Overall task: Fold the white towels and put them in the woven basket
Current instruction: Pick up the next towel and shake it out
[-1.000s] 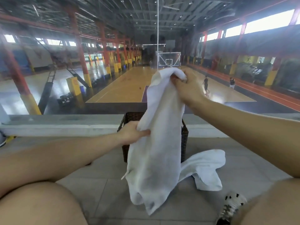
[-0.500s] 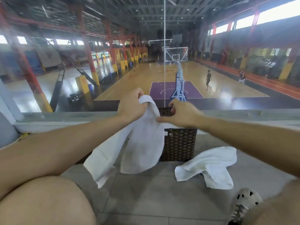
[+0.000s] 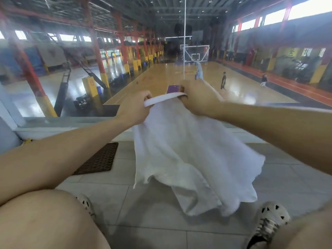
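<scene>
Woven basket [image 3: 100, 159]: far left on tiled floor [image 3: 152, 230], part hidden behind left forearm, apart from towel; probably parked within reach for loading.
Left hand [image 3: 136, 112]: fingers curled, pinching top hem of white towel [image 3: 179, 150].
White towel: raised off floor, hem stretched between hands, body billowing down toward feet; likely spread out to find edges before first fold. Not yet folded, by look of it.
Right hand [image 3: 197, 99]: closed, gripping other end of hem.

tiled floor [image 3: 152, 203] | pale shoe [image 3: 269, 220] at right | basketball court [image 3: 161, 78], hoop [image 3: 195, 56] beyond glass
</scene>
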`<move>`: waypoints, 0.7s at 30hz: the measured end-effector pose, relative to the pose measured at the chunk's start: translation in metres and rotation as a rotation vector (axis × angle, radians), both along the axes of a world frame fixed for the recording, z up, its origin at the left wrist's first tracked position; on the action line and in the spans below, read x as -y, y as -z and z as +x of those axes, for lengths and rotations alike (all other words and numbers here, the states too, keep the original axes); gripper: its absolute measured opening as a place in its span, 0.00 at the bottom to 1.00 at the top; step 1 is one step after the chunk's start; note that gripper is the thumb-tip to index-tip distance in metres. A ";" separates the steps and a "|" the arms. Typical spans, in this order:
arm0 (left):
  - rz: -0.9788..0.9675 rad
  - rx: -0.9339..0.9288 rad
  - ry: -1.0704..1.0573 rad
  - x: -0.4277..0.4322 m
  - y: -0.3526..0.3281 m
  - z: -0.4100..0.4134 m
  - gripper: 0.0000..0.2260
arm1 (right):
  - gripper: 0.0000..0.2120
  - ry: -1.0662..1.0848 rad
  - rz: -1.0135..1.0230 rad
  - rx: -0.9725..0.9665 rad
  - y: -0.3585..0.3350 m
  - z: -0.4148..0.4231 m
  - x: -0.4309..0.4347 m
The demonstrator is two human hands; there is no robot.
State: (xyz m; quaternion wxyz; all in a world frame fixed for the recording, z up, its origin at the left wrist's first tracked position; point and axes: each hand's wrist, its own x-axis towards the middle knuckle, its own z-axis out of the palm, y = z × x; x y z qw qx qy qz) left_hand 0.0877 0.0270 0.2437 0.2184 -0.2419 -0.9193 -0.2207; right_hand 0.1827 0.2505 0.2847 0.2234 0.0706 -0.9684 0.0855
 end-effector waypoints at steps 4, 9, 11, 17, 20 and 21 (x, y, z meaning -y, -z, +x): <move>-0.350 0.389 0.016 0.015 0.036 0.013 0.07 | 0.08 0.109 0.155 0.241 0.064 0.025 -0.037; 0.193 -0.252 0.041 0.014 0.003 0.014 0.09 | 0.12 0.302 -0.086 -0.161 0.021 0.018 -0.067; -0.108 -0.130 0.113 0.016 0.020 0.014 0.09 | 0.13 0.267 -0.006 0.017 0.040 0.029 -0.060; -0.205 0.004 -0.030 0.040 0.029 0.006 0.19 | 0.07 0.239 -0.153 0.160 0.051 0.029 -0.050; -0.146 -0.019 -0.112 0.042 0.016 0.013 0.32 | 0.08 0.154 -0.470 0.162 0.032 0.032 -0.034; -0.180 0.014 -0.126 0.040 0.023 0.017 0.33 | 0.09 0.129 -0.614 0.254 0.032 0.036 -0.028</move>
